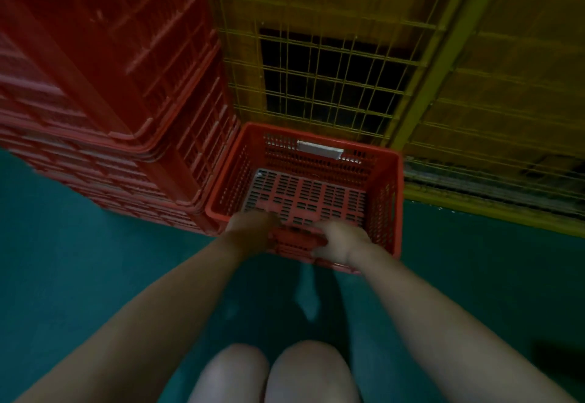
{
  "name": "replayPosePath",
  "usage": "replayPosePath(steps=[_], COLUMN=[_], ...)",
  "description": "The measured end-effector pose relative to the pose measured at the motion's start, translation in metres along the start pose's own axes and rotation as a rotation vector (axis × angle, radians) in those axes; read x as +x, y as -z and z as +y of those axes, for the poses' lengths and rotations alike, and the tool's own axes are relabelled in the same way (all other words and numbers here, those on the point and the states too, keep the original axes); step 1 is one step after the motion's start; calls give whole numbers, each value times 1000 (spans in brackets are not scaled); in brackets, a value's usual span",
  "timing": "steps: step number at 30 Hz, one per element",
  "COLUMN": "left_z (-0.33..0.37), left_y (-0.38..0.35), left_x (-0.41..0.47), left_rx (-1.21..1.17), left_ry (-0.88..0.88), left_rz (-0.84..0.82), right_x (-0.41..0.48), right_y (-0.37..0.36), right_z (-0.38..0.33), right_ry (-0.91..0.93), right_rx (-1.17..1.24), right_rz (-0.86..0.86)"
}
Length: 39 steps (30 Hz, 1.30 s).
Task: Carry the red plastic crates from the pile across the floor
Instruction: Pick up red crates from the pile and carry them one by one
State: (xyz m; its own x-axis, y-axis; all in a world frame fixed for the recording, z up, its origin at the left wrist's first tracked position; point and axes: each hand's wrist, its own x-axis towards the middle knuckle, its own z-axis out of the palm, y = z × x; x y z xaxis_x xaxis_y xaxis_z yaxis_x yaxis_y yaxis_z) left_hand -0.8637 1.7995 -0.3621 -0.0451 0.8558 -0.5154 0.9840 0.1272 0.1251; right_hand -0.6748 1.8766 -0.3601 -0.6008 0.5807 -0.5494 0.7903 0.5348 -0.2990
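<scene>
Near rim of the crate [387, 200] is gripped by left hand [253, 232] and right hand [341, 244], fingers curled over it, just right of the pile [110, 124], before the wire cage [319, 63]; a level lift, clear of both, is advised.

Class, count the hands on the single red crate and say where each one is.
2. The left hand grips the near rim of the crate toward its left corner; the right hand grips the same rim beside it, nearer the middle. No other hands show.
</scene>
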Motion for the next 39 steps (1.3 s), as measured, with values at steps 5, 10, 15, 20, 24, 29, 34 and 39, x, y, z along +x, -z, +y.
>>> replayPosePath(steps=[5,10,15,20,24,29,34,39], left_z=[32,61,84,105,111,115,122,134], left_y=[96,204,303,371,395,405,389,353], left_x=[-82,-182,-281,-366,-416,-471,-541,-628], left_rx=[-174,-262,-288,-324,-310,-350,-484,-613], left_ry=[71,70,95,92,101,183,404,655], left_rz=[-5,8,-13,45,113,195,339,476], right_x=[-96,-199,-297,-379,-414,-445,-469,-495], right_y=[88,187,273,337,362,366,362,346], right_z=[-31,-84,-140,-183,-209,-228,-254,-304], right_ry=[-64,-65,-89,-42,14,105,300,536], right_rx=[114,178,204,156,110,131,121,19], right_rz=[22,26,59,112,146,237,241,150])
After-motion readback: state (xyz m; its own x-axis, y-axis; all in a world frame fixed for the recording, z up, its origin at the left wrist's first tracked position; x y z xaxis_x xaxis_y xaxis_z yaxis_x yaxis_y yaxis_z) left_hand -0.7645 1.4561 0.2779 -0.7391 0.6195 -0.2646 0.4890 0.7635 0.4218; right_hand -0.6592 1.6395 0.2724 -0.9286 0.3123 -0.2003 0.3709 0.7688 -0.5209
